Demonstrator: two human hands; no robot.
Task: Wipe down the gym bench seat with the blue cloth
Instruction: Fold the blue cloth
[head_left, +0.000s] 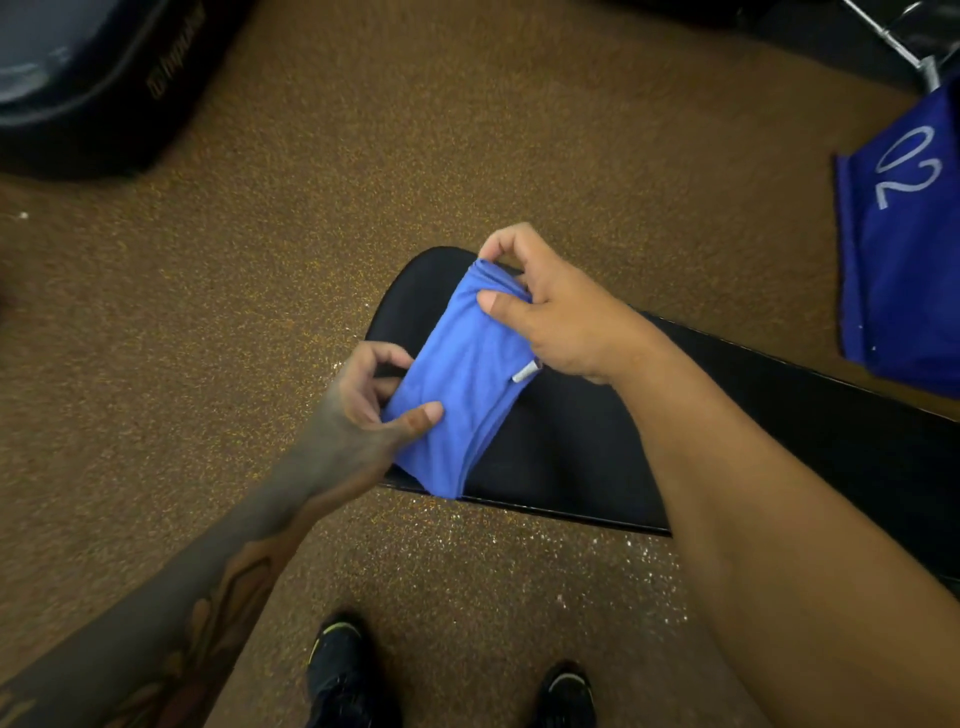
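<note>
A folded blue cloth (460, 382) with a small white tag is held between both hands just above the rounded end of the black gym bench seat (571, 441). My left hand (358, 410) pinches the cloth's near left edge, thumb on top and fingers underneath. My right hand (550, 306) grips the far end, thumb pressed on the top face and fingers curled over the bunched edge. The bench pad runs from the centre toward the right and is partly hidden by my right forearm.
Brown speckled rubber floor (363, 182) surrounds the bench. A black machine base (104, 88) sits at the top left. A blue fabric panel marked 02 (904, 249) hangs at the right edge under a metal frame. My two dark shoes (337, 670) stand below the bench.
</note>
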